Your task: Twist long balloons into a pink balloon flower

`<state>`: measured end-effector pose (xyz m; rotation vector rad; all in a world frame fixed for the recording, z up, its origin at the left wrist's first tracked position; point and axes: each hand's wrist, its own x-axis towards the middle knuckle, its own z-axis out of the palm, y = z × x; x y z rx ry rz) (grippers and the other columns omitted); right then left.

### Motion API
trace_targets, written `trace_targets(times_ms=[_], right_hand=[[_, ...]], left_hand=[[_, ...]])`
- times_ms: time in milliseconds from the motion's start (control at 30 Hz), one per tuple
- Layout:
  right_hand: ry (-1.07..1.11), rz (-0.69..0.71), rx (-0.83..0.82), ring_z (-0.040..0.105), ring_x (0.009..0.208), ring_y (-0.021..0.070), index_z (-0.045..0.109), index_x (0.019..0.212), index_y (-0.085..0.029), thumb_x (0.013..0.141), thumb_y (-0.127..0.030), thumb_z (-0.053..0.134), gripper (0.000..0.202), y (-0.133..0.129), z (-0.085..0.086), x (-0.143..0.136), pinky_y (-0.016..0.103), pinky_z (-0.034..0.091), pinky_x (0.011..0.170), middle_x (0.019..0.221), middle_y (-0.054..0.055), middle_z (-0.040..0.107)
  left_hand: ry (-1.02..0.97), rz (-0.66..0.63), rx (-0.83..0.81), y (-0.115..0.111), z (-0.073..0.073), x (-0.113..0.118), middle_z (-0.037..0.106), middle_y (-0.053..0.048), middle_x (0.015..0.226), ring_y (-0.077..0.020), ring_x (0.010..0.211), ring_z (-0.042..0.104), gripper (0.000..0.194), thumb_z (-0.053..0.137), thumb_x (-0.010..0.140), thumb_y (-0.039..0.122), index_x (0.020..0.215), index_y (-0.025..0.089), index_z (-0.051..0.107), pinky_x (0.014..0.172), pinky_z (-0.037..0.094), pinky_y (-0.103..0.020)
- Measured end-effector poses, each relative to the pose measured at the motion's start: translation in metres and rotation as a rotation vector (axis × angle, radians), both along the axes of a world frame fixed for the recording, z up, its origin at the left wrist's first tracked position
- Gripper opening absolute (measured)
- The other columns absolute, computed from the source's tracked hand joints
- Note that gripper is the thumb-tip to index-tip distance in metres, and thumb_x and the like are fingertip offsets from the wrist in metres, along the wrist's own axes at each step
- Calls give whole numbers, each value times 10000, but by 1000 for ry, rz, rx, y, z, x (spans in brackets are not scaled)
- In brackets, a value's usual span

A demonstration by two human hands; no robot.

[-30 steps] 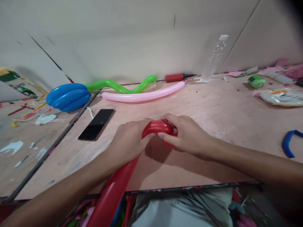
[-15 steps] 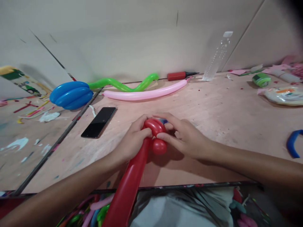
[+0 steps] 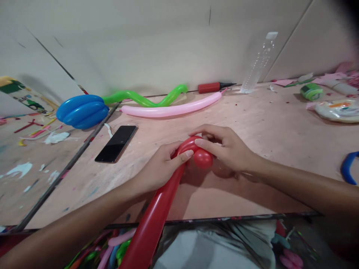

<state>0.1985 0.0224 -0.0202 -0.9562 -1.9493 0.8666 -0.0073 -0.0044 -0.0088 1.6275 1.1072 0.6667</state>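
A long red balloon [image 3: 159, 209] runs from the bottom edge up over the table's front edge to both hands. Its far end curves over and finishes in a small round bubble [image 3: 203, 159] that hangs below my right fingers. My left hand [image 3: 161, 164] is closed around the balloon just before the curve, thumb lying across it. My right hand [image 3: 228, 149] pinches the curved end beside the bubble, thumb on the near side and forefinger over the top. The twist itself is partly hidden by the fingers.
Behind the hands lie a pink balloon [image 3: 171, 110], a wavy green balloon [image 3: 140, 99] with blue bubbles [image 3: 82, 112], and a red hand pump [image 3: 209, 87]. A clear bottle [image 3: 258, 63] stands by the wall. To the left is a black phone [image 3: 116, 144]; a blue piece [image 3: 347, 168] lies right.
The curved red end has shifted right and slightly away from me, with the round bubble swung to the right. Both hands have moved with it, still gripping.
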Motion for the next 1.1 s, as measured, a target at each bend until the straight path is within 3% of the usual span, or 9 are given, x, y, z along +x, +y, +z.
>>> trace_targets(times_ms=[167, 267, 367, 433, 633, 733, 833, 967, 1100], right_hand=[[-252, 183, 20, 665, 848, 196, 743, 1060, -243, 906, -374, 658, 220, 8, 11, 11, 312, 481, 777, 964, 7, 751], [-327, 216, 155, 656, 853, 192, 721, 1100, -225, 856, -314, 708, 260, 10, 19, 17, 303, 468, 776, 999, 14, 749], [-318, 196, 295, 646, 879, 191, 708, 1084, -207, 858, -311, 707, 248, 11, 26, 23, 301, 456, 793, 1017, 23, 739], [-324, 212, 350, 644, 899, 196, 702, 1085, -201, 859, -322, 715, 257, 11, 30, 26, 304, 452, 810, 1015, 27, 731], [-303, 299, 373, 648, 955, 192, 678, 1177, -184, 891, -360, 710, 337, 10, 30, 26, 295, 458, 838, 1092, 50, 726], [-295, 345, 373, 647, 975, 198, 676, 1196, -173, 918, -401, 680, 360, 8, 28, 24, 302, 460, 853, 1106, 66, 727], [-302, 368, 355, 646, 939, 191, 678, 1190, -174, 910, -381, 682, 347, 4, 26, 21, 296, 457, 823, 1078, 61, 728], [-330, 391, 351, 634, 868, 165, 687, 1142, -182, 926, -344, 657, 272, -6, 24, 14, 280, 443, 785, 1008, 38, 719], [-447, 229, 559, 602, 901, 222, 690, 1053, -162, 958, -434, 584, 308, -9, 24, 13, 346, 424, 802, 1031, 98, 682]], left_hand=[[84, -54, 41, -1, 6, 0, 686, -59, 1138, -228, 1025, 648, 328, 692, 871, 353, 1148, 186, 641, 824, 523, -284], [116, -51, -51, -4, 9, -3, 702, -42, 1031, -207, 865, 679, 486, 784, 770, 301, 1211, 203, 603, 729, 550, -282], [125, -142, -270, -5, 15, -11, 685, -4, 798, -175, 602, 642, 508, 737, 821, 404, 1267, 218, 579, 538, 522, -264], [165, -183, -310, -5, 22, -17, 660, 12, 721, -167, 541, 617, 519, 700, 850, 479, 1290, 230, 580, 489, 495, -249], [577, -198, 84, -9, 55, -24, 737, -22, 900, -186, 697, 662, 329, 632, 898, 508, 1055, 230, 713, 590, 478, -239], [687, -235, 135, -16, 64, -20, 750, -30, 903, -209, 736, 673, 275, 566, 938, 440, 992, 222, 726, 594, 462, -250], [610, -208, 23, -23, 61, -18, 733, -20, 800, -193, 629, 652, 274, 611, 901, 443, 1021, 219, 712, 532, 446, -247], [329, -177, -197, -27, 43, -17, 715, -5, 823, -168, 582, 643, 414, 633, 889, 543, 1167, 236, 628, 530, 503, -253], [149, -94, -277, -22, 23, -14, 669, -8, 728, -159, 556, 618, 413, 556, 938, 563, 1089, 186, 630, 528, 504, -260]])
